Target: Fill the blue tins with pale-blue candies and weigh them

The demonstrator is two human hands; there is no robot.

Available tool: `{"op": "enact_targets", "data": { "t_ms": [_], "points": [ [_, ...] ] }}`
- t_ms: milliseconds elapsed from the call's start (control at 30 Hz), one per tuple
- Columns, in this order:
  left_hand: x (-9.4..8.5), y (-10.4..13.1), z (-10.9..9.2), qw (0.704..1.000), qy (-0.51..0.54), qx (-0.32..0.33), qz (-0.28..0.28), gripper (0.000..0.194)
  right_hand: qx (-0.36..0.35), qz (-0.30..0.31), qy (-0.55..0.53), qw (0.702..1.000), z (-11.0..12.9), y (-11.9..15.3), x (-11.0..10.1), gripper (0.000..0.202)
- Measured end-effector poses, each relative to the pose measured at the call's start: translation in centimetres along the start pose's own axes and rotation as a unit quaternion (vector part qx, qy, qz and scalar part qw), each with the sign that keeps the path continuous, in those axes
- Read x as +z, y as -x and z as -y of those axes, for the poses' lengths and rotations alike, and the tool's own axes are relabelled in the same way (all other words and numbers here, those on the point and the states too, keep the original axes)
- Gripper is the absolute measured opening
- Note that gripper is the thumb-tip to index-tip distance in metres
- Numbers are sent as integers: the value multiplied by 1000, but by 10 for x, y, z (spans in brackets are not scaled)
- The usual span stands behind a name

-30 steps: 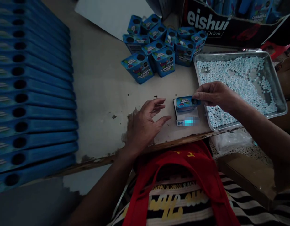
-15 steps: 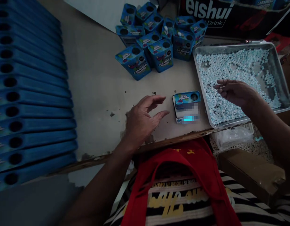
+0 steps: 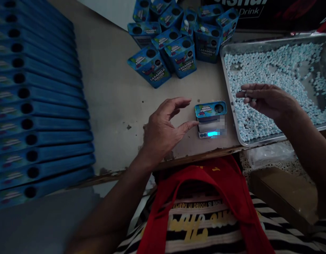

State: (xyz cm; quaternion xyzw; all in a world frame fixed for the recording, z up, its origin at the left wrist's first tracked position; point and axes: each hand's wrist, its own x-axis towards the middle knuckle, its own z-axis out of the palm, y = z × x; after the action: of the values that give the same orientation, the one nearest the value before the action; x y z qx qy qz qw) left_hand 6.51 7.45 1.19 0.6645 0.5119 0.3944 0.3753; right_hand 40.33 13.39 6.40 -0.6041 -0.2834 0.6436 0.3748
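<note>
My left hand (image 3: 169, 128) is open, thumb and fingers curved apart, just left of a small digital scale (image 3: 203, 134) with a lit blue display. The thumb tip reaches the scale's left edge; whether it touches, I cannot tell. On the scale stands a blue candy box (image 3: 209, 110) with a dark round hole in its top. My right hand (image 3: 271, 100) hovers over the left part of a metal tray (image 3: 233, 121) spread with small pale-blue and white candies (image 3: 268, 74). Its fingers are pinched together, and what is between them is too small to make out.
Several filled-looking blue boxes (image 3: 180, 58) stand grouped at the back of the table (image 3: 110, 88). A long row of similar boxes (image 3: 54, 123) lines the left side. Behind the tray is a black carton (image 3: 279, 17). Below the table edge sits a brown cardboard box (image 3: 284, 197).
My right hand has moved slightly left over the tray, its fingers drawn closer together. My left hand has come nearer the scale, thumb at its edge. The camera view has shifted a little.
</note>
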Motion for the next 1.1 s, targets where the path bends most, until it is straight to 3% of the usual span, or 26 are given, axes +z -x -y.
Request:
{"op": "enact_targets", "data": {
  "t_ms": [167,567,800,967,1100],
  "points": [
    [5,-7,-7,999,-26,21,12,61,-3,10,6,1000,4,0,2,7],
    [15,-16,-27,986,-127,103,43,60,-15,35,27,999,0,3,6,18],
    [16,-18,-35,978,-167,101,75,58,-4,34,34,999,5,3,14,21],
    [39,-25,-38,968,-207,111,89,59,-10,27,41,999,3,-2,13,18],
    [55,-35,-41,952,-237,129,145,41,-10,36,41,998,-1,-14,14,16]
  ]
}}
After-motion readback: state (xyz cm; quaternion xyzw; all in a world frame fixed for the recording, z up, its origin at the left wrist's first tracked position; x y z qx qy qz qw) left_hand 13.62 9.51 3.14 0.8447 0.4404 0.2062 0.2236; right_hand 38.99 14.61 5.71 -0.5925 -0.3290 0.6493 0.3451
